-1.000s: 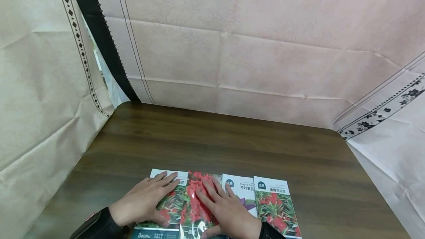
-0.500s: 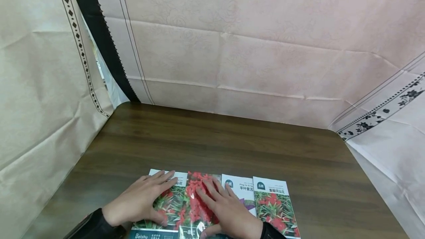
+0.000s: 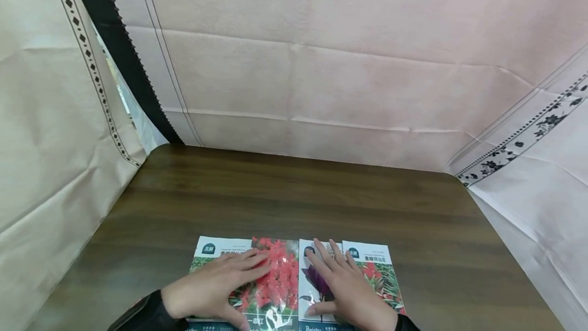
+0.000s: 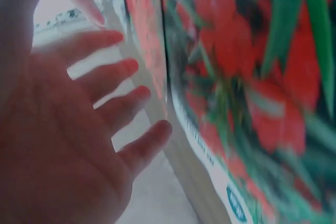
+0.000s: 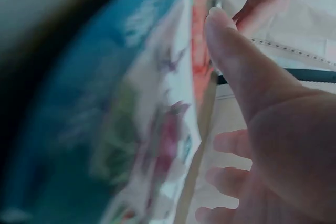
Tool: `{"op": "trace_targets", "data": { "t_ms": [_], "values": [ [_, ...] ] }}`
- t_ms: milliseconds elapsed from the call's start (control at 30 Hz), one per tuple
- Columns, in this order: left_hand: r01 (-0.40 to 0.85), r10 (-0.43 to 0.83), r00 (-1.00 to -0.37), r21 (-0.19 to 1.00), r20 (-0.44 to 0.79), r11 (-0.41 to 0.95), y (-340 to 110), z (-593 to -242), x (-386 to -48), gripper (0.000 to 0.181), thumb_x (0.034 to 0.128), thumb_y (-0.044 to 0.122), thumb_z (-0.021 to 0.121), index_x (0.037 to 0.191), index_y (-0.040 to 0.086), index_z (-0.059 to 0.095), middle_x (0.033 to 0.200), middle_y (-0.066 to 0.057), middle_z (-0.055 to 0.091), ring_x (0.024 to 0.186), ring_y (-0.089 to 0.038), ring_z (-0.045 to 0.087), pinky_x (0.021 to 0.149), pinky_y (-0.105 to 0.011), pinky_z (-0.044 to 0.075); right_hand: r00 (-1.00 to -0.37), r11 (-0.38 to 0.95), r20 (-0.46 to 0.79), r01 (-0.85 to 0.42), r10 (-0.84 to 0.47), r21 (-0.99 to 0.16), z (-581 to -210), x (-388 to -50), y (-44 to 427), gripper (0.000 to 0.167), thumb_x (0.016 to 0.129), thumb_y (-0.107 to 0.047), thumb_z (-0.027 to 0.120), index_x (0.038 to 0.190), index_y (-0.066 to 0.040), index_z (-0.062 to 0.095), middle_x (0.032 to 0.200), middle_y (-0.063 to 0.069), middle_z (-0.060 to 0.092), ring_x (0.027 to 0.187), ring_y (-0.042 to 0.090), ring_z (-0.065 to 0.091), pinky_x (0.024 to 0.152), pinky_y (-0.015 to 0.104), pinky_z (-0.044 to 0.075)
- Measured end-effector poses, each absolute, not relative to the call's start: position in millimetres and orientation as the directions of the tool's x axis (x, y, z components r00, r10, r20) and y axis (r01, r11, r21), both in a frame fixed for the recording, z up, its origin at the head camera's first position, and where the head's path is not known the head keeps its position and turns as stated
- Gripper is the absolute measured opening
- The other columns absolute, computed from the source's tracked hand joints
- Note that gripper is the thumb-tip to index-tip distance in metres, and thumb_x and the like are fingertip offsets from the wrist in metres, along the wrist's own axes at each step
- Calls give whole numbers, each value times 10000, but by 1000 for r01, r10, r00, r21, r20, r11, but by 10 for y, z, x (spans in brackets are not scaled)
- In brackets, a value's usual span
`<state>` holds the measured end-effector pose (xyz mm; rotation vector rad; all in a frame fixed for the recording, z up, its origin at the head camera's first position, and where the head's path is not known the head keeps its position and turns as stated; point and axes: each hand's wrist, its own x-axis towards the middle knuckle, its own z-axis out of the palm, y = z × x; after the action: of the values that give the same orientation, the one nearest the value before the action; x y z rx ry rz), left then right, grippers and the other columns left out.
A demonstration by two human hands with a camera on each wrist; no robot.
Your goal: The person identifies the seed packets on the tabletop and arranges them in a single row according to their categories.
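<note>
Several flat seed packets lie side by side along the near edge of the table in the head view. The leftmost packet (image 3: 225, 244) and the rightmost packet (image 3: 388, 282) show red flowers among green leaves. Between them are a packet filled with red blossoms (image 3: 282, 280) and a white packet with a purple leaf (image 3: 316, 280). My left hand (image 3: 220, 282) is spread over the leftmost packet, fingertips reaching the red-blossom one. Over the purple-leaf packet is my right hand (image 3: 346, 287), fingers extended, partly covering the rightmost. Both wrist views show straight fingers gripping nothing; fingertip contact is unclear.
The brown wooden table (image 3: 294, 198) has rounded far corners. Pale cloth (image 3: 298, 91) hangs behind it, with more cloth on both sides. A black strip (image 3: 124, 55) runs down beside a narrow gap at the left.
My right hand has shifted right, from the red-blossom packet to the purple-leaf one. My left hand has moved right and slightly down. The head view has turned slightly.
</note>
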<state>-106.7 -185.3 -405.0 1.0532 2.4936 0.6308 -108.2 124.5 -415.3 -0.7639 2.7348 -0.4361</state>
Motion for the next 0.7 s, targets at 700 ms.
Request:
{"op": "trace_targets", "data": {
  "t_ms": [700],
  "values": [
    [627,783,-593,502,-188,596,-1773,-4155,-1100,855,767,695,551,1501,327,315,1607,-23,257,1479,-323,221,1100,-584,279,-825,832,-207,-448,-525,-327,-4264,-1022,1422,937,770,-718,548,1540,-276,248,1621,58,204,1473,404,189,1113,676,181]
  ]
}}
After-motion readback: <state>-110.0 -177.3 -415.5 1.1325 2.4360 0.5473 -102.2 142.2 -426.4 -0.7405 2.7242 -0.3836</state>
